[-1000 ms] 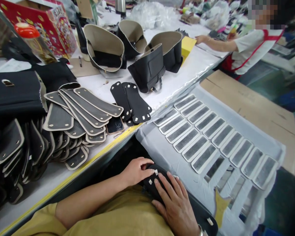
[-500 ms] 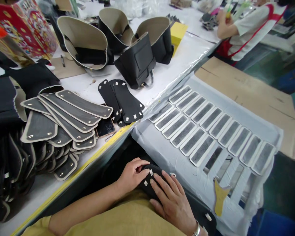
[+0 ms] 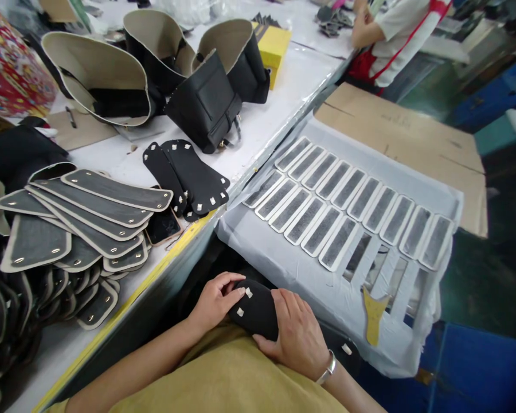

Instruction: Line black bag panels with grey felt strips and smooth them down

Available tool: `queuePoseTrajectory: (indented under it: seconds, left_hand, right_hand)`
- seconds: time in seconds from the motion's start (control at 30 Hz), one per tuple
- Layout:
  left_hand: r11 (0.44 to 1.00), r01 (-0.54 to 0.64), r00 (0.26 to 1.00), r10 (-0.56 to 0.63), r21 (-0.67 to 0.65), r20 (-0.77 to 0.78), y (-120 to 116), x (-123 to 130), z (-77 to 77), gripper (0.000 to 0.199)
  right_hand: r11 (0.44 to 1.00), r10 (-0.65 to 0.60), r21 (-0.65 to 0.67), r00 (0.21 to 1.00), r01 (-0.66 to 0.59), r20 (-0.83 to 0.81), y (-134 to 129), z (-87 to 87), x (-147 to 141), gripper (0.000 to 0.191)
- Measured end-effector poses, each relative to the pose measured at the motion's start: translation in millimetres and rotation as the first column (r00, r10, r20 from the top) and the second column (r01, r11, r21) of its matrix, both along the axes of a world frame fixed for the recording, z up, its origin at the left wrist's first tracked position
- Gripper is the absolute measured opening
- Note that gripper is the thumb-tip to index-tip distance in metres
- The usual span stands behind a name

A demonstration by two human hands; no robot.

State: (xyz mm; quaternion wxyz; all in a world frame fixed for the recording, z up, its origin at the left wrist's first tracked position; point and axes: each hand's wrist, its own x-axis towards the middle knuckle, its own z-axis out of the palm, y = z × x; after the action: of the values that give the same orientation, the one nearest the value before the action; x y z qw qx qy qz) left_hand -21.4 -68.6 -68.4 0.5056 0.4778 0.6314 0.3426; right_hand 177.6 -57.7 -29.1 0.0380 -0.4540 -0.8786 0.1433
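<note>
A black rounded bag panel (image 3: 258, 310) with small white tabs rests at my lap. My left hand (image 3: 215, 301) pinches its left end, thumb on top beside a white tab. My right hand (image 3: 298, 332) lies across the middle of the panel, fingers together over the far side and thumb along the near edge. Past my right wrist, a black piece with another white tab (image 3: 346, 349) shows; whether it belongs to the same panel I cannot tell. Similar black panels with white tabs (image 3: 193, 172) lie on the table to the upper left.
Grey panels with pale rims (image 3: 103, 201) are heaped at left, beside a phone (image 3: 163, 226). Open black bags (image 3: 206, 100) stand behind. On the right, a grey cloth-covered board (image 3: 241, 229) bears rows of rectangular pieces (image 3: 303, 221) and a yellow forked tool (image 3: 374, 315). A co-worker (image 3: 395, 40) is beyond.
My right hand has drawn its fingers together and wraps the panel more closely, baring more of its top. My left hand keeps its pinch. The whole view has shifted.
</note>
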Motion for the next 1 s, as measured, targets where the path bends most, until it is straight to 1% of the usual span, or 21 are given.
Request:
queuePoseTrajectory:
  seconds: [0.07,0.1,0.13,0.17,0.2,0.23,0.27,0.3,0.33,0.37,0.4,0.43,0.53,0.63,0.73,0.83,0.9,1.0]
  left_hand:
    - [0.998,0.059,0.998,-0.059,0.005,-0.011,2.5,-5.1,0.2,0.028]
    - [0.994,0.1,0.995,-0.099,0.034,-0.023,4.4,-8.5,1.5,0.03]
    - [0.985,0.152,0.988,-0.149,0.086,-0.049,6.6,-12.1,3.7,0.034]
    - [0.962,0.222,0.973,-0.209,0.158,-0.096,9.1,-15.4,6.7,0.038]
    - [0.918,0.318,0.945,-0.284,0.236,-0.164,11.9,-18.3,10.4,0.042]
    - [0.85,0.431,0.897,-0.368,0.302,-0.246,14.7,-20.3,14.4,0.046]
    - [0.762,0.55,0.829,-0.449,0.342,-0.334,17.5,-21.5,18.4,0.05]
    - [0.667,0.657,0.748,-0.515,0.352,-0.418,20.1,-21.7,22.0,0.055]
    - [0.586,0.736,0.67,-0.559,0.339,-0.488,22.4,-21.3,25.1,0.062]
    - [0.53,0.787,0.608,-0.581,0.316,-0.54,24.3,-20.4,27.4,0.067]
    - [0.496,0.818,0.563,-0.588,0.291,-0.58,25.7,-19.4,28.9,0.071]
    - [0.477,0.836,0.533,-0.585,0.272,-0.611,26.6,-18.5,29.8,0.073]
    - [0.433,0.862,0.487,-0.561,0.263,-0.67,26.6,-17.1,29.4,0.073]
    - [0.422,0.858,0.493,-0.518,0.293,-0.699,24.2,-16.6,27.2,0.069]
    - [0.427,0.847,0.51,-0.485,0.316,-0.711,22.0,-15.4,25.6,0.066]
    - [0.433,0.842,0.518,-0.488,0.32,-0.703,21.5,-13.9,25.7,0.066]
    - [0.451,0.838,0.523,-0.509,0.306,-0.683,21.7,-13.3,26.9,0.067]
    - [0.494,0.824,0.544,-0.556,0.276,-0.629,22.0,-12.8,29.8,0.069]
  right_hand:
    - [1.0,-0.006,-0.009,1.0,0.006,0.0,0.3,1.1,-1.3,0.064]
    - [1.0,-0.007,-0.012,1.0,0.007,-0.001,0.2,1.5,-1.4,0.064]
    - [1.0,-0.005,-0.017,1.0,0.005,-0.003,0.1,1.8,-1.2,0.064]
    - [1.0,-0.005,-0.022,1.0,0.004,-0.005,-0.1,2.1,-1.0,0.064]
    - [1.0,-0.003,-0.027,1.0,0.003,-0.005,-0.3,2.4,-0.8,0.063]
    - [0.999,0.0,-0.033,1.0,0.0,-0.005,-0.6,2.6,-0.5,0.063]
    - [0.999,0.001,-0.037,1.0,-0.001,-0.004,-1.1,2.8,-0.3,0.062]
    - [0.999,0.003,-0.039,1.0,-0.003,-0.003,-1.6,2.9,-0.1,0.061]
    - [0.999,0.003,-0.041,1.0,-0.004,-0.003,-2.3,3.0,0.1,0.061]
    - [0.999,0.007,-0.044,1.0,-0.007,-0.003,-3.1,3.0,0.4,0.061]
    - [0.999,0.011,-0.047,1.0,-0.011,-0.003,-4.0,3.1,1.0,0.061]
    - [0.999,0.016,-0.05,1.0,-0.016,-0.002,-4.8,3.2,1.7,0.062]
    - [0.998,0.038,-0.052,0.999,-0.038,0.008,-7.2,3.9,5.9,0.066]
    - [0.998,0.049,-0.051,0.998,-0.047,0.029,-9.0,4.4,14.1,0.069]
    - [0.997,0.038,-0.061,0.998,-0.035,0.047,-10.9,3.9,25.8,0.069]
    - [0.997,0.027,-0.072,0.998,-0.023,0.048,-12.8,3.1,37.2,0.069]
    - [0.997,0.022,-0.078,0.999,-0.019,0.038,-13.4,2.8,42.6,0.07]
    - [0.995,0.026,-0.094,1.0,-0.024,0.018,-12.9,2.9,46.5,0.078]
